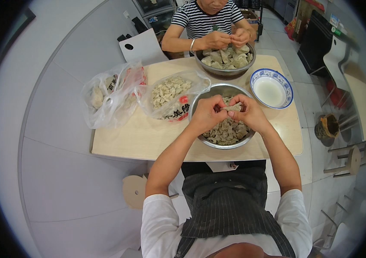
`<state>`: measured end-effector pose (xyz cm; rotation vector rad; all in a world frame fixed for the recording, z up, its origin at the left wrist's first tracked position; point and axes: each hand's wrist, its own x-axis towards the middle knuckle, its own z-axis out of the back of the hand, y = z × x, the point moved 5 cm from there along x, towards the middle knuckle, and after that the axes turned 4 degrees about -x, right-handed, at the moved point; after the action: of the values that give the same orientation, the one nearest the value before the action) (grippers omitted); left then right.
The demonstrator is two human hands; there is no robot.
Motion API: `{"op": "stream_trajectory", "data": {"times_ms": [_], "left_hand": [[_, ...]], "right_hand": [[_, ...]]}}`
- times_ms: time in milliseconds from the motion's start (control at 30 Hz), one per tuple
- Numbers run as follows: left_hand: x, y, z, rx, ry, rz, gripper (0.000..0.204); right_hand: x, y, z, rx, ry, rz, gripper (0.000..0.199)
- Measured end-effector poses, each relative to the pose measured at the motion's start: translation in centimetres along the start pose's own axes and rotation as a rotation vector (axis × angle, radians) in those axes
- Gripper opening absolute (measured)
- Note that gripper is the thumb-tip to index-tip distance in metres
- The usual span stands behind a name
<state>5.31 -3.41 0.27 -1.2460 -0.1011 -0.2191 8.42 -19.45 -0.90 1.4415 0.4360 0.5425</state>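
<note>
Over a metal bowl (196, 136) on the table, my left hand (209, 113) and my right hand (249, 113) meet with bent fingers. Between them they pinch a piece of greyish, bread-like food (233, 107); its exact kind is unclear. Small torn greyish bits (227, 131) fill much of the bowl below. To the left of it, an open plastic bag (148, 103) holds a heap of paler small pieces (171, 90). A white bowl with a blue patterned rim (287, 77), holding whitish liquid, stands to the right.
Across the table (118, 142) a person in a striped shirt (186, 19) works with both hands over a second metal bowl (224, 73) of larger chunks (230, 58). Another plastic bag (105, 99) lies at the far left. Stools (135, 191) and a bin (327, 127) stand on the floor.
</note>
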Motion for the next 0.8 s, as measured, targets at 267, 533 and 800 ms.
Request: {"op": "stream_trajectory", "data": {"times_ms": [267, 533, 800], "left_hand": [[0.2, 2.2, 0.4, -0.240, -0.135, 0.091, 0.004], [-0.3, 0.1, 1.5, -0.271, 0.018, 0.050, 0.014], [-0.3, 1.0, -0.2, -0.006, -0.024, -0.019, 0.013]], "right_hand": [[-0.3, 0.0, -0.4, -0.049, -0.144, 0.089, 0.022], [-1.4, 0.8, 0.2, -0.241, -0.243, 0.184, 0.025], [-1.1, 0.3, -0.6, -0.282, -0.203, 0.117, 0.020]]}}
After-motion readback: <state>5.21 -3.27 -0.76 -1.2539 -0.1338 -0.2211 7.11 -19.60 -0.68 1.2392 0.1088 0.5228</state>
